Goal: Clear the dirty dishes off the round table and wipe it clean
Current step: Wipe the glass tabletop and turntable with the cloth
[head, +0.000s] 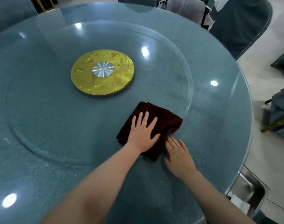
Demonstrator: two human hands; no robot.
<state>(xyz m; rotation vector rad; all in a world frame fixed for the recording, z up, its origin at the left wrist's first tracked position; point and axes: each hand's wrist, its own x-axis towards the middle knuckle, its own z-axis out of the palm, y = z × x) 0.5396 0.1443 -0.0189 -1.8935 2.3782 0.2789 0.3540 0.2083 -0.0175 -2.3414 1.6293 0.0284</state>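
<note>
The left hand (142, 133) lies flat, fingers spread straight, pressing the dark red cloth (164, 120) onto the round glass worktop (218, 126), lower centre of the frame. The right hand (180, 157), fingers straight and holding nothing, touches the cloth's lower right edge. Unwiped glass likely extends up-left toward the gold hub (102, 72). No dishes are visible.

The glass table (218, 126) lies bare on its outer ring and across most of the raised glass turntable (49, 110). Only the gold hub (122, 78) at the centre and the folded maroon cloth (164, 120) near the turntable's right edge stand in the way. Chairs (240, 25) crowd the far rim.
</note>
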